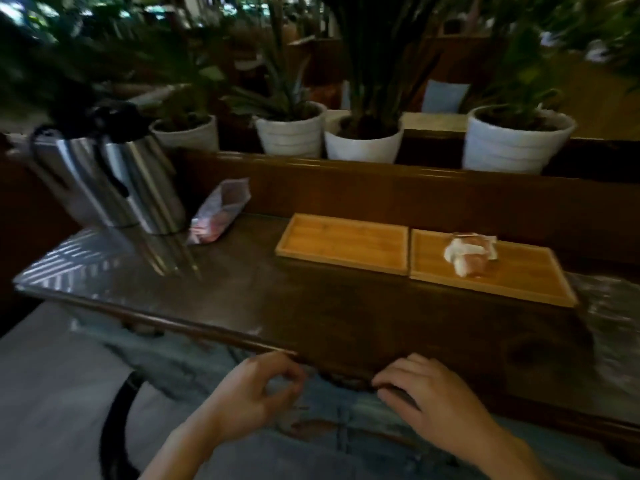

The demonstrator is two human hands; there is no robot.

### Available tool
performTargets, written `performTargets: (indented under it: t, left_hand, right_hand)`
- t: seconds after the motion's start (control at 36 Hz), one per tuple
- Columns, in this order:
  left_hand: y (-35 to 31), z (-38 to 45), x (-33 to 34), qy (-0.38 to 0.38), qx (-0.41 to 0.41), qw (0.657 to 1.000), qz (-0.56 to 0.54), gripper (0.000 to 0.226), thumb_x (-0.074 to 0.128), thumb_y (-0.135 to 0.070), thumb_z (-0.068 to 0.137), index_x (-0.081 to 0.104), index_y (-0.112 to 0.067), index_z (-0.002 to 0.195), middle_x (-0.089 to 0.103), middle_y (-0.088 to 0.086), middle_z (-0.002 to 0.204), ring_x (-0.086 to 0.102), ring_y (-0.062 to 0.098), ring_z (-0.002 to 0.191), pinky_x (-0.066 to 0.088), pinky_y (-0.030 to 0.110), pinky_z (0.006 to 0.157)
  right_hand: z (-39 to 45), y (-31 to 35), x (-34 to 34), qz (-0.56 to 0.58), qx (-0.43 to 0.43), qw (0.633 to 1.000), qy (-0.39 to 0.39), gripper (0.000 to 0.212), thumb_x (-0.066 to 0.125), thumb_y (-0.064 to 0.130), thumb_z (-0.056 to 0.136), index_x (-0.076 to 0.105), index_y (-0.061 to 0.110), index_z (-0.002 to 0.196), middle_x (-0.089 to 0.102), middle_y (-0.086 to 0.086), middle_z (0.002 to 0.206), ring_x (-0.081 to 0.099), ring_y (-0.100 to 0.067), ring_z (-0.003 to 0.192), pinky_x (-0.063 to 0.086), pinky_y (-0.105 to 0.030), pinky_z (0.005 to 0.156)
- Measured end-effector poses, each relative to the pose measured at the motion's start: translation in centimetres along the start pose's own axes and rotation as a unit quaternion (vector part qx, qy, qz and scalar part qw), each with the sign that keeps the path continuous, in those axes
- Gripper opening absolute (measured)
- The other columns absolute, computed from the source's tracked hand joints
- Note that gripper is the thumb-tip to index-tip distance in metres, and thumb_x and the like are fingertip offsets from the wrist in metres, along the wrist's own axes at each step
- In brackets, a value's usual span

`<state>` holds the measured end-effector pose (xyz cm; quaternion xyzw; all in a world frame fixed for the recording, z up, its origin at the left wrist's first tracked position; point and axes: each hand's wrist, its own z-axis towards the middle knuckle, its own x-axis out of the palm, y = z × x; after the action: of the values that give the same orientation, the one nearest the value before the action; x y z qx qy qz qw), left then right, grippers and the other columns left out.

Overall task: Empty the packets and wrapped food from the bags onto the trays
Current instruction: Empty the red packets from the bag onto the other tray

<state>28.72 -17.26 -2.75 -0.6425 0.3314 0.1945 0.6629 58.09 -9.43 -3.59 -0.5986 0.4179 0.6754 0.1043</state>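
Bamboo trays, two of them, sit side by side and touching along the far edge of the desk point(311, 313), toward its right end. Left tray point(343, 242) has nothing on it. Right tray point(512, 271) has one wrapped food item point(471, 252) near its far left corner, whitish wrap with something pinkish inside, too blurry to say more.

One bag point(220, 211) lies on its side near the far left part of the desk, well apart from the trays. It's see-through-ish with pink stuff showing inside, mouth pointing up and away. Just left of it stand two steel flasks point(114, 181) with black tops, close together near the far left corner.

Both hands are down at the near edge, holding nothing. Left hand point(252, 396) is off the desk, just below the edge over the lap, fingers curled loosely with thumb and forefinger nearly meeting in a ring, empty as far as I can see. Right hand point(433, 400) is palm down, fingertips resting on the near edge, relaxed and flat.

Behind the desk runs a wooden ledge with a row of white pots point(360, 143) holding green plants. Jeans point(346, 431) show under the hands.
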Motion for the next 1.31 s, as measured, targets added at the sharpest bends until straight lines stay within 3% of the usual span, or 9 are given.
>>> performTargets:
  t: [0.06, 0.22, 0.36, 0.53, 0.69, 0.81, 1.03, 1.14, 1.31]
  left_hand:
    - [1.6, -1.7, -1.7, 0.006, -0.018, 0.999, 0.031, 0.009, 0.064, -0.032, 0.091, 0.070, -0.027, 0.096, 0.069, -0.012, 0.097, 0.063, -0.002, 0.093, 0.052, 0.030, 0.083]
    - [6.4, -5.8, -7.1, 0.091, -0.108, 0.984, 0.110, 0.024, 0.052, -0.056, 0.089, 0.062, -0.045, 0.108, 0.062, -0.025, 0.109, 0.060, -0.002, 0.098, 0.049, 0.025, 0.086]
    - [9.6, -7.4, -10.8, 0.087, -0.131, 0.971, 0.179, 0.028, 0.048, -0.055, 0.088, 0.061, -0.044, 0.111, 0.061, -0.025, 0.115, 0.058, 0.001, 0.104, 0.049, 0.027, 0.090]
    - [12.5, -6.9, -14.7, 0.053, -0.137, 0.965, 0.215, 0.038, 0.042, -0.062, 0.080, 0.060, -0.045, 0.109, 0.061, -0.022, 0.113, 0.060, 0.005, 0.100, 0.052, 0.034, 0.088]
    - [15.3, -3.7, -18.2, 0.014, -0.146, 0.967, 0.207, 0.026, 0.050, -0.053, 0.085, 0.063, -0.042, 0.105, 0.061, -0.020, 0.107, 0.059, 0.003, 0.096, 0.053, 0.033, 0.086]
    - [17.2, -0.7, -19.7, -0.017, -0.137, 0.963, 0.232, 0.030, 0.043, -0.062, 0.085, 0.057, -0.049, 0.107, 0.052, -0.026, 0.105, 0.049, -0.003, 0.099, 0.044, 0.031, 0.092]
    - [20.6, 5.3, -21.6, -0.044, -0.179, 0.948, 0.261, 0.057, 0.038, -0.073, 0.079, 0.049, -0.049, 0.129, 0.051, -0.015, 0.137, 0.045, 0.012, 0.127, 0.036, 0.042, 0.103]
    - [22.4, 7.9, -22.1, -0.073, -0.200, 0.943, 0.256, 0.053, 0.049, -0.066, 0.084, 0.047, -0.047, 0.133, 0.049, -0.011, 0.139, 0.044, 0.015, 0.130, 0.037, 0.045, 0.107]
    - [24.0, 11.0, -22.1, -0.172, -0.233, 0.930, 0.228, 0.053, 0.055, -0.065, 0.082, 0.052, -0.042, 0.129, 0.050, -0.006, 0.140, 0.042, 0.020, 0.131, 0.039, 0.049, 0.105]
  right_hand:
    - [2.0, 2.1, 0.6, -0.012, -0.021, 0.999, 0.026, 0.031, 0.042, 0.052, 0.098, 0.059, 0.043, 0.123, 0.056, 0.029, 0.119, 0.044, 0.007, 0.109, 0.039, -0.018, 0.090]
    - [7.8, 7.0, 1.3, -0.029, -0.052, 0.991, 0.124, 0.035, 0.043, 0.057, 0.097, 0.055, 0.044, 0.126, 0.056, 0.026, 0.125, 0.049, 0.002, 0.113, 0.044, -0.026, 0.094]
    - [11.9, 9.8, 0.9, -0.053, -0.056, 0.989, 0.125, 0.031, 0.046, 0.051, 0.097, 0.057, 0.042, 0.125, 0.059, 0.021, 0.122, 0.053, 0.001, 0.111, 0.047, -0.027, 0.092]
    - [17.2, 11.4, -0.1, -0.093, -0.048, 0.989, 0.101, 0.030, 0.049, 0.048, 0.097, 0.060, 0.039, 0.123, 0.062, 0.016, 0.120, 0.057, -0.002, 0.108, 0.050, -0.030, 0.090]
    - [22.6, 11.6, -1.5, -0.093, -0.032, 0.993, 0.066, 0.029, 0.051, 0.047, 0.097, 0.061, 0.040, 0.122, 0.062, 0.018, 0.119, 0.056, 0.001, 0.105, 0.048, -0.024, 0.089]
    - [26.0, 11.2, -2.0, -0.085, -0.027, 0.996, 0.023, 0.029, 0.051, 0.046, 0.097, 0.059, 0.039, 0.124, 0.061, 0.016, 0.125, 0.054, 0.000, 0.110, 0.045, -0.021, 0.090]
    - [31.7, 10.6, -3.6, -0.079, -0.009, 0.992, -0.093, 0.035, 0.056, 0.046, 0.094, 0.054, 0.040, 0.128, 0.054, 0.014, 0.136, 0.053, -0.002, 0.110, 0.040, -0.027, 0.100]
    - [34.2, 9.6, -4.3, -0.077, -0.025, 0.987, -0.139, 0.039, 0.054, 0.049, 0.093, 0.053, 0.037, 0.130, 0.053, 0.012, 0.139, 0.044, -0.009, 0.129, 0.037, -0.033, 0.107]
    - [37.3, 9.1, -4.2, -0.057, -0.050, 0.981, -0.179, 0.052, 0.059, 0.052, 0.088, 0.049, 0.034, 0.135, 0.049, 0.010, 0.142, 0.040, -0.012, 0.133, 0.035, -0.034, 0.105]
